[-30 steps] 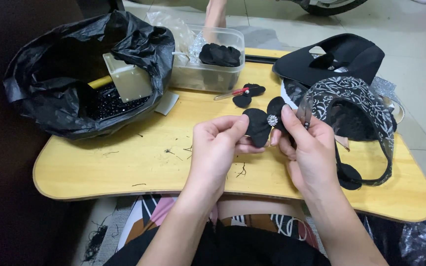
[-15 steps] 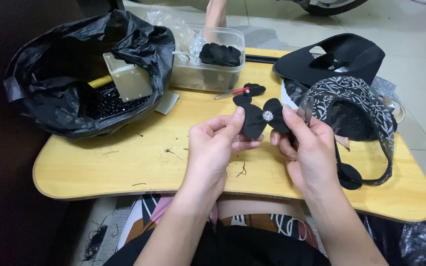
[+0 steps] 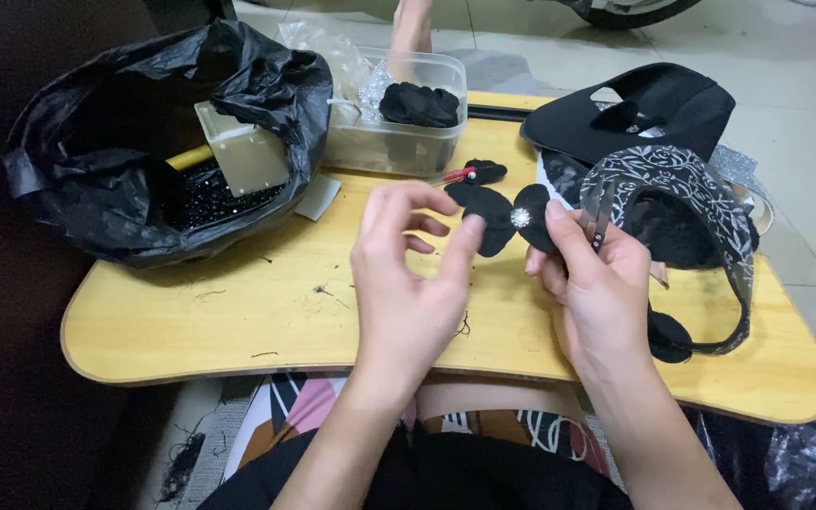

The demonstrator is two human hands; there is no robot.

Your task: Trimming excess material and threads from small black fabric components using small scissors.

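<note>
Bare tabletop (image 3: 238,312) lies open near and left; the black bag (image 3: 144,142) blocks far left, the plastic box (image 3: 399,132) far centre, black masks (image 3: 672,179) right

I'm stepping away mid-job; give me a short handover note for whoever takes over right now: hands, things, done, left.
Left hand: open, index fingertip on the black fabric bow.
Right hand: pinches the bow's right side and also holds small scissors.
Done: a sparkly stud sits at the bow's centre.
Nearby on the wooden lap table: a second bow, clear tub of black pieces, black bag.
Left: cannot tell from this view.
</note>
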